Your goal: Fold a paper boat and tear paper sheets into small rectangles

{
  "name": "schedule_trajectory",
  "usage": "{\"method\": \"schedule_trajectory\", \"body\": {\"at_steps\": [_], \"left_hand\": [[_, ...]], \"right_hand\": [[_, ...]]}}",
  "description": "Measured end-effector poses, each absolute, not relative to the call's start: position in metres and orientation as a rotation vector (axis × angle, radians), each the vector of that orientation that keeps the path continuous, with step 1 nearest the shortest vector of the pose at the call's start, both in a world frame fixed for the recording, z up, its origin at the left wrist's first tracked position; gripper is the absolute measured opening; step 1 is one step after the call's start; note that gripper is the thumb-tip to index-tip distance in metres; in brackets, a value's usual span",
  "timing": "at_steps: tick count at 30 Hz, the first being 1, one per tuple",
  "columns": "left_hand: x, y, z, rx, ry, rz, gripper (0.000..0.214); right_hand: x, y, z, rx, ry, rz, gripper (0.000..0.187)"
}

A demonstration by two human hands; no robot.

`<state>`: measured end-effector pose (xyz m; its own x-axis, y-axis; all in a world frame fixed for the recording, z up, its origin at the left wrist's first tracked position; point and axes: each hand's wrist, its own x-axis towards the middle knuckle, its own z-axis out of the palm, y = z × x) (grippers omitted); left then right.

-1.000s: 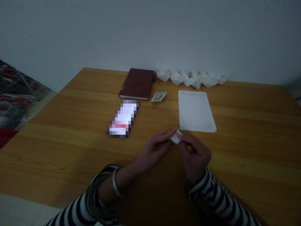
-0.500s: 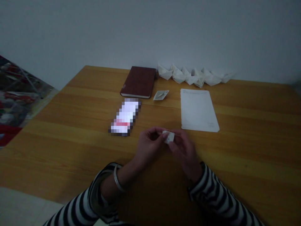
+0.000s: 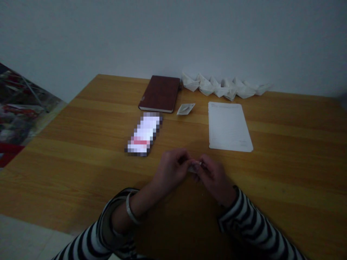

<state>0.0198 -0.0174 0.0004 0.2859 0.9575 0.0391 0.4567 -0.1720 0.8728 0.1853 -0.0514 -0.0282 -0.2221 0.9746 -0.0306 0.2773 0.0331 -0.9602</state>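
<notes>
Between my two hands is a small piece of folded white paper (image 3: 194, 168), mostly covered by the fingers. My left hand (image 3: 173, 168) pinches its left side, with a bracelet on the wrist. On the other side, the thumb and fingers of my right hand (image 3: 215, 177) close on the paper. Both hands are just above the wooden table, in front of its middle. The exact folds of the paper cannot be made out. Beyond the hands lies a small folded paper boat (image 3: 185, 109), flattened into a diamond-like shape.
Ahead to the right lies a stack of lined paper sheets (image 3: 230, 126). A phone with a lit, blurred screen (image 3: 145, 133) is left of the hands, below a brown notebook (image 3: 160, 94). Several folded paper boats (image 3: 207, 86) line the wooden table's (image 3: 292, 144) back edge by the wall.
The paper between my hands has tipped from facing me to nearly edge-on and sits slightly lower. My fingers have closed further over it. The things on the table stay where they were.
</notes>
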Motion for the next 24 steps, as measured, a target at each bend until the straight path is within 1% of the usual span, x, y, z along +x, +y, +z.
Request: {"method": "schedule_trajectory", "body": {"at_steps": [3, 5, 6, 9, 12, 15, 19, 24], "left_hand": [[0.016, -0.016, 0.002, 1.935, 1.152, 0.79, 0.016], [0.017, -0.016, 0.001, 1.961, 1.082, 0.893, 0.01], [0.018, -0.016, 0.001, 1.937, 1.064, 0.956, 0.01], [0.023, -0.017, -0.004, 1.812, 1.051, 1.068, 0.014], [0.026, -0.019, -0.007, 1.811, 1.025, 1.049, 0.016], [0.027, -0.02, -0.009, 1.903, 1.023, 1.026, 0.015], [0.027, -0.022, -0.008, 1.961, 1.064, 1.038, 0.012], [0.027, -0.023, -0.005, 2.015, 1.055, 1.002, 0.014]], "right_hand": [[0.19, -0.046, -0.023, -1.369, -1.737, 1.041, 0.016], [0.19, -0.044, -0.022, -1.397, -1.694, 0.925, 0.009], [0.189, -0.044, -0.023, -1.404, -1.641, 0.892, 0.008], [0.184, -0.046, -0.025, -1.423, -1.498, 0.873, 0.009], [0.181, -0.048, -0.027, -1.466, -1.469, 0.852, 0.009], [0.18, -0.05, -0.024, -1.489, -1.546, 0.749, 0.007], [0.18, -0.051, -0.019, -1.479, -1.646, 0.625, 0.012], [0.183, -0.052, -0.022, -1.471, -1.768, 0.515, 0.021]]}}
